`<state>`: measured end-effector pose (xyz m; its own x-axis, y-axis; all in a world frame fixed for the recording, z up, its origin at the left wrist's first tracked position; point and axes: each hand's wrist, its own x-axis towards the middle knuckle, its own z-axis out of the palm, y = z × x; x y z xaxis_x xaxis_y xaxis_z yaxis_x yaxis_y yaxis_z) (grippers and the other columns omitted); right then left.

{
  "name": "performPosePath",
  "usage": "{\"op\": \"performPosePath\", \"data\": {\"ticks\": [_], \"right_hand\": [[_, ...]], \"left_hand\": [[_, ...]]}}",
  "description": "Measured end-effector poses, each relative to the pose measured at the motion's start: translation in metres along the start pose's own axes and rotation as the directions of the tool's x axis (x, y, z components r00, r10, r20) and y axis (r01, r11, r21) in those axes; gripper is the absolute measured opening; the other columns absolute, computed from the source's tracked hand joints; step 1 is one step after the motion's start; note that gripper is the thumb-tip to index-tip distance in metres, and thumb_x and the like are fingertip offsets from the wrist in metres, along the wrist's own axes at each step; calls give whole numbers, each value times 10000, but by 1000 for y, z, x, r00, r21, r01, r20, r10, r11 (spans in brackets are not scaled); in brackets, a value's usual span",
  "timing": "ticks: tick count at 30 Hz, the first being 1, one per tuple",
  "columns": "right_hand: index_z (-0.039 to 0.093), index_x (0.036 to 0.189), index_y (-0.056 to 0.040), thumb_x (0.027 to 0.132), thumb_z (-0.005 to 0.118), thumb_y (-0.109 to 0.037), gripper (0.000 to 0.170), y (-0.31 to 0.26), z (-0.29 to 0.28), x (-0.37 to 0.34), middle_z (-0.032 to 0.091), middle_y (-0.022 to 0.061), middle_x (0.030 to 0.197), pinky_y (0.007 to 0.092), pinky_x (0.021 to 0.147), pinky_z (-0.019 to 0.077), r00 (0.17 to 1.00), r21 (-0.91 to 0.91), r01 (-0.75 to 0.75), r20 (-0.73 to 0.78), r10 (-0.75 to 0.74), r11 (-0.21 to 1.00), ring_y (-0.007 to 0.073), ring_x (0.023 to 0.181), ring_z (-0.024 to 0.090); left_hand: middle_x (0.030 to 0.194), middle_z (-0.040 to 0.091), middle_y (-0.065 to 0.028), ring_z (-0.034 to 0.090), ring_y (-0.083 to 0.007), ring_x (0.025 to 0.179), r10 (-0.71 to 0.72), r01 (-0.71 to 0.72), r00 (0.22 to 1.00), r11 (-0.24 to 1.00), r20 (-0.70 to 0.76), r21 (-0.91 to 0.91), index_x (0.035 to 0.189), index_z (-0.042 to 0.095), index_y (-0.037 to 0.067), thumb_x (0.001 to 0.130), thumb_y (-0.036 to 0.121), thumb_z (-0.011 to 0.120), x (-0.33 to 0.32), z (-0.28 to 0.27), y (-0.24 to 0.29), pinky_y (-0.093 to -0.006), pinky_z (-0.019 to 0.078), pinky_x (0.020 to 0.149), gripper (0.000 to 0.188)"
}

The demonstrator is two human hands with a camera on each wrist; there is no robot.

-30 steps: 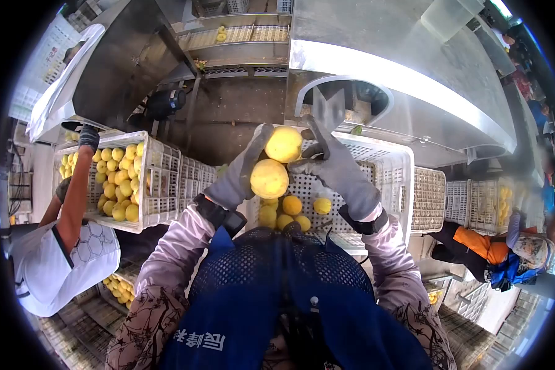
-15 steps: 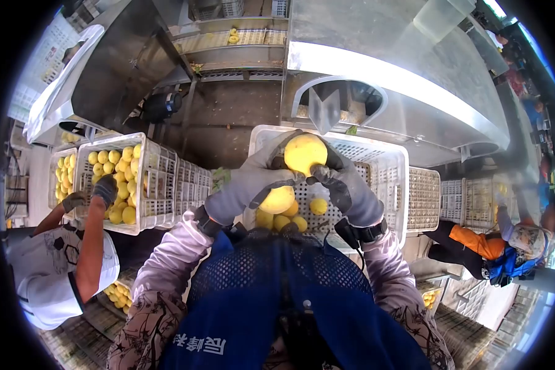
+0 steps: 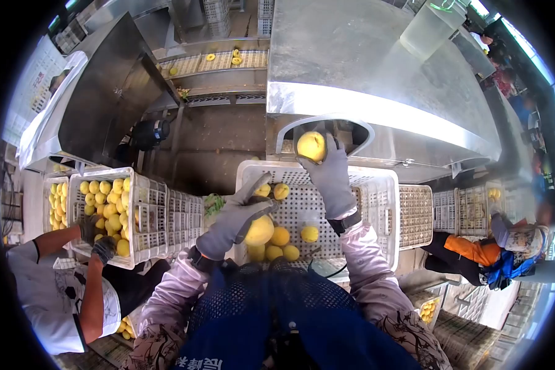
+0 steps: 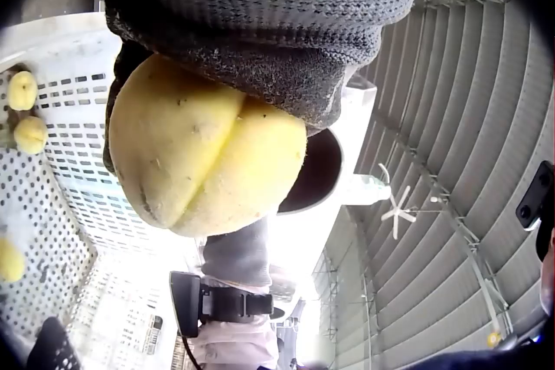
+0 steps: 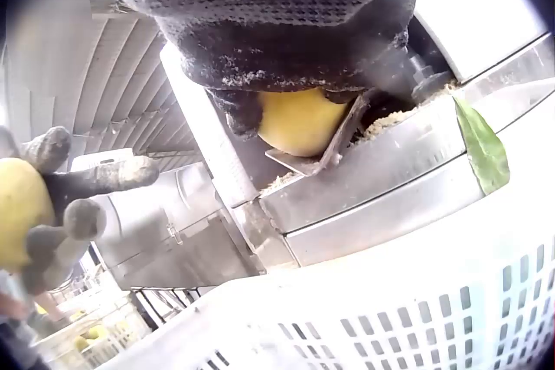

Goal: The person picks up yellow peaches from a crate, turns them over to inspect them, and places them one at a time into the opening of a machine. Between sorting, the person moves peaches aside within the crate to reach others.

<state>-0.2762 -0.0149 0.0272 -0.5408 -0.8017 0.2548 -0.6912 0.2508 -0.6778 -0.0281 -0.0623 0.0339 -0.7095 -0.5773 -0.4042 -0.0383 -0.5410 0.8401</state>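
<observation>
My gloved left hand holds a large yellow peach-like fruit over the left side of a white perforated crate. In the left wrist view that fruit shows a deep crease, with the glove over it. Farther forward, my gloved right hand grips another yellow fruit at the arched opening of a metal machine. The right wrist view shows this fruit under the glove, by an angled metal piece. Several smaller fruits lie in the crate.
Left of the crate are full fruit crates and a person in a white shirt reaching into one. A brown-stained crate stands to the right. Behind is a conveyor; another person works at far right.
My hands have moved apart. The right hand has carried its fruit forward to the machine opening, while the left has drawn back with the other fruit. The head view has shifted.
</observation>
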Motion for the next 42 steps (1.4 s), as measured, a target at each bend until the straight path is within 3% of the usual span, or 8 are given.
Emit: {"op": "performPosePath", "data": {"ticks": [14,17,23,27,33,36,38,42], "right_hand": [[581,1193,98,842,861,-308,605,-30,-11,36,720,220,887,419,716,546,991,284,-99,-55,120,954,324,801,712],[419,1538,10,922,778,-122,725,-61,-46,-24,688,173,1169,290,738,540,789,328,-524,535,303,786,156,882,648],[309,1616,-49,929,770,-116,829,-42,-21,-80,614,151,1379,284,815,556,756,551,-534,650,72,641,179,1081,661],[352,1576,10,838,860,-201,921,-72,-32,-86,590,231,1402,402,1070,501,941,101,138,296,-162,985,360,1313,586],[477,1508,-65,776,880,-192,845,-60,-38,-84,534,222,1433,430,1059,511,926,465,-248,371,68,850,404,1221,601],[476,1508,-51,756,879,-173,862,-74,-51,-89,552,224,1389,466,1046,499,925,-47,353,165,-342,934,422,1253,557],[481,1516,-73,741,851,-84,859,-67,-41,-87,561,201,1406,424,1037,522,947,-80,293,161,-278,953,371,1250,593],[463,1536,-72,727,861,-15,903,-69,-49,-79,592,199,1393,355,1042,538,950,560,-251,301,88,789,300,1264,621]], "left_hand": [[1399,580,-237,643,-308,1254,654,-724,680,529,331,443,1605,254,63,924,-79,689,8,-31,-32,-437,581,1024,821],[1288,638,-159,675,-260,1153,0,95,989,772,149,-629,1436,468,32,1032,244,657,6,-4,21,-402,599,983,494],[1321,649,-133,657,-258,1233,166,-117,982,904,86,-412,1424,515,11,1082,401,530,16,6,9,-397,592,1013,518],[1297,654,-119,684,-236,1181,68,-45,995,966,79,-255,1415,523,6,1075,462,532,7,21,23,-378,627,933,568],[1257,667,-124,725,-218,1038,-115,172,971,946,210,-277,1430,514,31,1054,550,527,9,26,31,-331,653,807,641],[1209,674,-123,726,-221,1008,-99,163,971,941,220,-296,1453,496,71,1054,563,521,24,13,6,-340,646,830,634],[1212,667,-110,730,-225,994,387,-425,905,831,176,358,1460,492,106,1067,518,526,45,-7,-41,-348,635,853,570],[1272,667,-96,673,-173,1142,67,-54,994,987,-84,150,1440,587,81,1063,289,591,8,25,22,-279,565,967,431]]}}
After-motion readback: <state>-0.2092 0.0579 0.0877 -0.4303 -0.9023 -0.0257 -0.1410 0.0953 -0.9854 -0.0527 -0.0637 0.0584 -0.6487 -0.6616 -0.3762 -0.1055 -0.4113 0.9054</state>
